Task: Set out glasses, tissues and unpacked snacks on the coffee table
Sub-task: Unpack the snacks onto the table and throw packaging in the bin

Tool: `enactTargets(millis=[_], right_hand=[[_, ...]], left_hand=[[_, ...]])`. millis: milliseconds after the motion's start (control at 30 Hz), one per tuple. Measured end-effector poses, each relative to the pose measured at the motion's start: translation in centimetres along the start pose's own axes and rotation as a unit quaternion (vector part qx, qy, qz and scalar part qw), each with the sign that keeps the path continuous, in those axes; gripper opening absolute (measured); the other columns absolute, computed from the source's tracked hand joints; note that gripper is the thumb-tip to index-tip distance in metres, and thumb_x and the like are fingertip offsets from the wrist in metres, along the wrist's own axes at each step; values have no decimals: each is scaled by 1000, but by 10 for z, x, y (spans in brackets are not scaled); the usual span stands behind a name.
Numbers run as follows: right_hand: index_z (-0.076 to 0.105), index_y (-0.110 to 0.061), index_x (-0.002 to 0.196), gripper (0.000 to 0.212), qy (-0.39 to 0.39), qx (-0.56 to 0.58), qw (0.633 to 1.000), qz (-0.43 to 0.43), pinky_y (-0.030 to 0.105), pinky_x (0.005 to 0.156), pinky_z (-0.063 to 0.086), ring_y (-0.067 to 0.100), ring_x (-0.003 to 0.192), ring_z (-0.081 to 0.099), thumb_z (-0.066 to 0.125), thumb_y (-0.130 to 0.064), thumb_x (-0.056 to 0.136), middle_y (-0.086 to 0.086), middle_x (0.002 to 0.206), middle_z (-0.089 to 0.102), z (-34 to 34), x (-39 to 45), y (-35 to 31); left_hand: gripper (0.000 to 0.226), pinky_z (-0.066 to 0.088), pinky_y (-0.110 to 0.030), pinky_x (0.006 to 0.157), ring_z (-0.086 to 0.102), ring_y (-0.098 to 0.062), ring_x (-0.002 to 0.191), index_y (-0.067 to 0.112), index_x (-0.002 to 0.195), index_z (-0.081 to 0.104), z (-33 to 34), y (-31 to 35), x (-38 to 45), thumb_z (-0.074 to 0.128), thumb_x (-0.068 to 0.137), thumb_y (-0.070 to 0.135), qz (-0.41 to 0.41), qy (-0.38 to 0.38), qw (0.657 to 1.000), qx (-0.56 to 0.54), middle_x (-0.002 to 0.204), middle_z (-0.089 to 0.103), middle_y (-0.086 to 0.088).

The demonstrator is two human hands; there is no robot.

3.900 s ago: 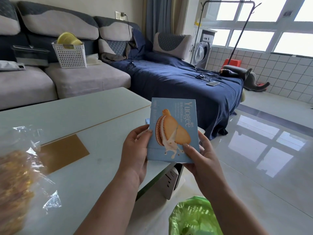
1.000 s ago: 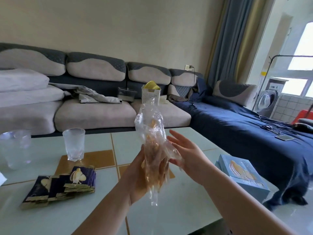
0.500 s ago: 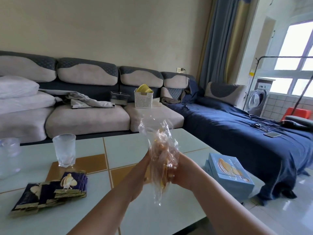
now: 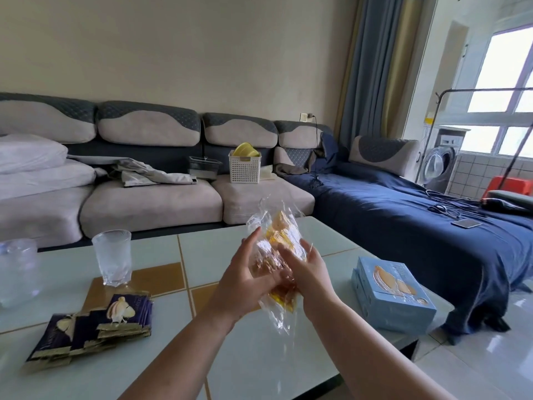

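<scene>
Both hands meet above the middle of the table (image 4: 259,356), with 1 clear plastic snack bag (image 4: 278,252) held upright between them. The left hand (image 4: 245,280) cradles the bag from the left and below, its fingers (image 4: 250,241) mostly straight and spread along the plastic, the thumb tucked under. The right hand (image 4: 307,269) grips the bag from the right, its fingers curled into the crinkled film near the middle. Yellow and golden pieces show through the plastic; their count cannot be told. The bag's lower tail hangs below the hands, clear of the table.

On the table stand 2 clear glasses: 1 glass (image 4: 113,256) upright on a gold tile left of centre, and 1 more (image 4: 17,271) at the left edge, partly cut off. In front of them lies 1 fanned stack of dark purple snack packets (image 4: 92,332); the number in it cannot be told. Near the table's right corner sits 1 light blue biscuit box (image 4: 393,294), closed, well apart from the hands.

Behind the table, the sofa (image 4: 150,203) carries 1 white basket (image 4: 244,168).
</scene>
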State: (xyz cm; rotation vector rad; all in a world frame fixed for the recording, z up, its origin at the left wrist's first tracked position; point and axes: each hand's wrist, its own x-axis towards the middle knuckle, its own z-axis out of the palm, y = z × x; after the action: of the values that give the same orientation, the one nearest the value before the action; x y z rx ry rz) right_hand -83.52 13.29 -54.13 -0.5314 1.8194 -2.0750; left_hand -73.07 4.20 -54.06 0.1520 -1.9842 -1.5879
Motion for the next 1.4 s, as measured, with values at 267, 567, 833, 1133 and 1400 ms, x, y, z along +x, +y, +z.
enactTargets(millis=[267, 567, 833, 1133, 1400], right_hand=[[61, -33, 103, 29, -31, 98, 993, 63, 38, 89, 45, 10, 97, 58, 42, -52, 94, -7, 111, 63, -4, -7, -2], [49, -42, 120, 84, -54, -130, 990, -31, 39, 97, 49, 16, 113, 56, 80, -63, 44, -3, 131, 47, 17, -2, 19], [64, -27, 110, 26, 4, -12, 998, -59, 41, 87, 55, 16, 90, 70, 66, -22, 85, -1, 97, 73, 0, -1, 21], [58, -18, 120, 35, 8, 335, 942, -24, 42, 92, 45, 22, 94, 62, 59, -27, 86, 6, 105, 68, -33, 6, 3], [60, -9, 115, 38, 6, 443, 896, -21, 41, 109, 35, 27, 116, 55, 54, -33, 86, 11, 118, 64, -65, 13, -15]], left_hand=[[32, 56, -35, 73, 63, -13, 92, 33, 108, 50, 0, 0, 6, 54, 85, 55, -125, 181, 954, -202, 102, 64, 5], [50, 54, -53, 82, 71, -32, 92, 31, 94, 72, 12, 3, 6, 40, 83, 68, -153, 145, 901, -380, 102, 74, -8], [52, 56, -44, 86, 68, -8, 100, 30, 122, 56, 11, -3, 1, 69, 75, 45, -44, 159, 963, -212, 118, 67, 1], [64, 55, -36, 81, 59, -19, 114, 28, 138, 36, -12, -22, 12, 69, 84, 23, -51, 262, 945, -187, 139, 46, -7], [72, 53, -42, 87, 62, -27, 107, 25, 145, 28, -38, -33, 7, 61, 87, 2, -82, 281, 928, -230, 137, 46, -15]])
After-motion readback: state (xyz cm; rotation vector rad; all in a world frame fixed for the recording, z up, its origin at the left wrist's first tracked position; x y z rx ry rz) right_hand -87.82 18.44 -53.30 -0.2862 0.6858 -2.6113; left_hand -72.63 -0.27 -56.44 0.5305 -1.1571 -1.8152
